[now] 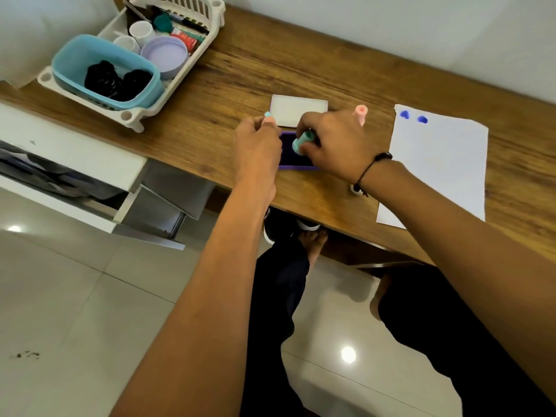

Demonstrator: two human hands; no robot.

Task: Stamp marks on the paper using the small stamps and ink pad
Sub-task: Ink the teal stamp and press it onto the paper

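Observation:
A purple ink pad lies open near the desk's front edge. My right hand grips a small teal stamp and holds it tilted on the dark pad. My left hand rests at the pad's left side, pinching a small pale blue piece, perhaps a cap. The pad's white lid lies just behind. A pink stamp stands behind my right hand. The white paper lies to the right, with two blue marks near its far left corner.
A white rack at the back left holds a light blue tub, a lilac lid, cups and small items. A small white ring-shaped object sits by my right wrist. An open white drawer juts out left of the wooden desk.

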